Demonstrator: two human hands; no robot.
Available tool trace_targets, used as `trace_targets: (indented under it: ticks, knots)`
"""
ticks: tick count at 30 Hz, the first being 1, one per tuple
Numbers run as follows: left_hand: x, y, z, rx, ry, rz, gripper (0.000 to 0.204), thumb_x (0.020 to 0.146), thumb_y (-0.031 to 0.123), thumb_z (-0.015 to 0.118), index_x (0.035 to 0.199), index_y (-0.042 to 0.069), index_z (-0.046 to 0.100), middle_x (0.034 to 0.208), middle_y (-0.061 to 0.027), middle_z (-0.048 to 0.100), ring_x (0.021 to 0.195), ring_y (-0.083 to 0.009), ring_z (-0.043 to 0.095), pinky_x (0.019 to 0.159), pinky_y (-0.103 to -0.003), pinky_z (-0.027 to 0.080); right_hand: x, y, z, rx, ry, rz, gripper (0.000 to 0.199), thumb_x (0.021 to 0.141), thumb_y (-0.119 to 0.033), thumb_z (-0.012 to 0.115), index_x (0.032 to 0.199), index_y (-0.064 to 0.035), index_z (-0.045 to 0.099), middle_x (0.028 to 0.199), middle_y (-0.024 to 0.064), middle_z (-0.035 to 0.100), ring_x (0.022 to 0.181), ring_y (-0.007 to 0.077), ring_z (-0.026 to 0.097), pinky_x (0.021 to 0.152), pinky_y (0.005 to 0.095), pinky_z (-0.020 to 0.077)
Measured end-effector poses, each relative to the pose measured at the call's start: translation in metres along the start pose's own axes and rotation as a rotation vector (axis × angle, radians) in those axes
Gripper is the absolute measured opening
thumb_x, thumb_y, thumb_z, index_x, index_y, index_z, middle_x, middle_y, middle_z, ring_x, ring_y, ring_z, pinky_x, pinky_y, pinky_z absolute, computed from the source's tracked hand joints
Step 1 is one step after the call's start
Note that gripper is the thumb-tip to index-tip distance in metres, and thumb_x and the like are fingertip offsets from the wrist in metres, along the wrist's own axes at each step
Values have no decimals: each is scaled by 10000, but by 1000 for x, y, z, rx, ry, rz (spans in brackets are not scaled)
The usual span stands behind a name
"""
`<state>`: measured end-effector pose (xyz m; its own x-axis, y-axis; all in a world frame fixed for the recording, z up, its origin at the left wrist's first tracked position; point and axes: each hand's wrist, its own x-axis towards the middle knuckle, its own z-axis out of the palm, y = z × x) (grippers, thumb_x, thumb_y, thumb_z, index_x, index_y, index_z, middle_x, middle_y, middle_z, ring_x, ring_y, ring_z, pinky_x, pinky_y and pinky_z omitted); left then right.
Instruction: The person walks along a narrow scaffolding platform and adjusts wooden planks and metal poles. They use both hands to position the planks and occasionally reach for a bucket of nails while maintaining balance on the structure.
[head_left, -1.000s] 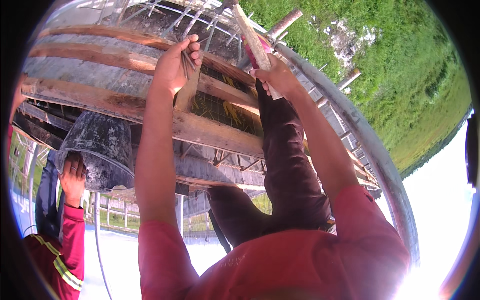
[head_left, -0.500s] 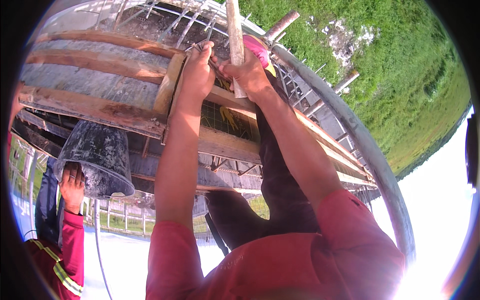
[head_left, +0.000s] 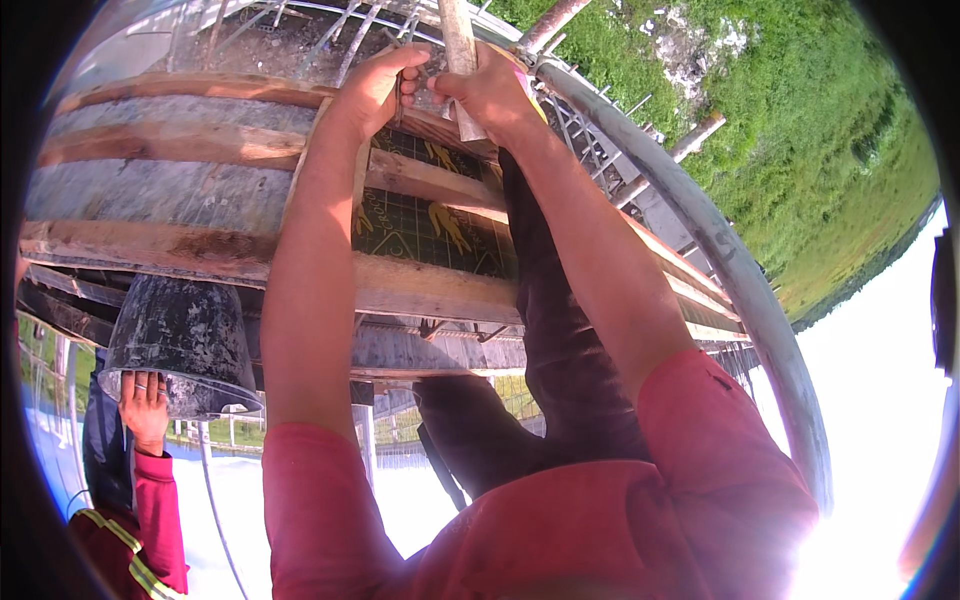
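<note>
Both my arms reach out over a wooden formwork panel. My right hand [head_left: 492,98] is wrapped round a pale wooden handle [head_left: 457,40], which stands nearly upright; its far end runs out of view. Just to the left, my left hand [head_left: 378,88] is closed, fingertips and thumb drawn together. Something thin and dark may be in it, too small to make out. Under the hands lie timber battens [head_left: 430,180] fixed across dark sheeting [head_left: 425,230] with yellow marks.
At lower left a co-worker's hand [head_left: 146,405] holds a dirty black bucket [head_left: 185,335] by its rim. A thick grey pipe [head_left: 715,245] curves down the right side, with scaffold poles [head_left: 600,165] and grass [head_left: 800,130] beyond. Rebar [head_left: 330,35] sticks up at the far side.
My left hand has moved left and a little farther away, apart from the right hand. My right hand and the wooden handle have shifted slightly left and farther off. The bucket appears lower in view.
</note>
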<state>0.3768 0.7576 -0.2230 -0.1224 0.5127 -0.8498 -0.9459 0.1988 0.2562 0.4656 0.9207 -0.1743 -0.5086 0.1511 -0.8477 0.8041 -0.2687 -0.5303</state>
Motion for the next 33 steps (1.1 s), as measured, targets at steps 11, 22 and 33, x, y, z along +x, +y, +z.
trace_targets:
  ticks: [11,22,33]
  knots:
    - [110,-31,-103,1179,442,184,508,866,457,773,1159,46,712,929,-107,701,846,-230,631,764,-387,487,13,12,-39,-354,44,129,496,886,-254,692,1227,73,543,763,129,686,623,194,683,630,341,555]
    - [132,-106,-144,1489,287,-99,468,908,509,683,1160,118,739,1196,-216,699,1149,-394,645,976,-492,502,-47,7,-70,-205,-86,376,299,968,-170,583,1179,20,490,747,73,603,560,145,605,493,319,501]
    - [121,-109,-142,1510,324,-46,501,941,504,641,1257,119,696,1272,-215,668,1206,-395,618,1023,-488,492,-19,25,-19,-222,-129,415,266,970,-196,602,1082,26,506,750,73,586,579,143,594,486,333,509]
